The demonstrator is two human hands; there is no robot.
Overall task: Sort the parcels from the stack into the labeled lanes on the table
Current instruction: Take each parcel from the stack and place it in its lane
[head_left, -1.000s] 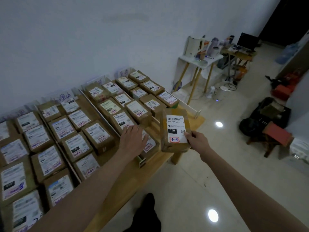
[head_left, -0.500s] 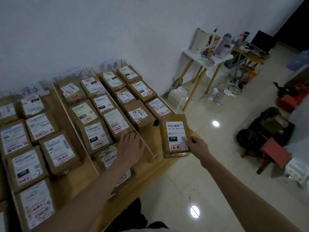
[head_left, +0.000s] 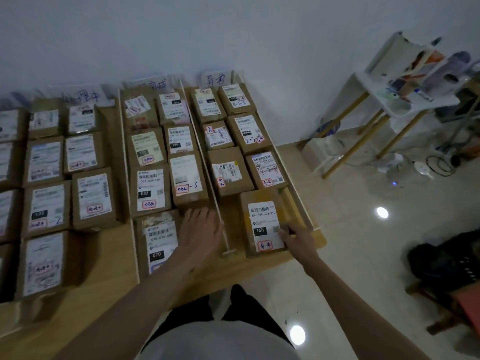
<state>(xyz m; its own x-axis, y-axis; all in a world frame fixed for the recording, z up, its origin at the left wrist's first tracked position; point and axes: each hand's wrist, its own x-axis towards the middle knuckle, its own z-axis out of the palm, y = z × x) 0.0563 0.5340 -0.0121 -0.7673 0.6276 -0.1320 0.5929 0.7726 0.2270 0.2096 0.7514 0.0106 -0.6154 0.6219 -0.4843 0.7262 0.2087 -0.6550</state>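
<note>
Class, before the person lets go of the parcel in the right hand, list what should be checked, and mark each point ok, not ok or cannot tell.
1. Parcel lies flat in the rightmost lane, label up: ok.
2. Its red stamp matches the stamps on the lane's other parcels, such as the neighbour behind it: looks alike, ok.
3. Stamp matches the lane sign: cannot tell, writing is blurred.
4. Parcel sits between the divider and the outer rail: ok.
5. Right hand free of the parcel: not ok, fingers touch its near right corner.
6. Left hand clear of the lane: ok, it rests left of the divider.
</note>
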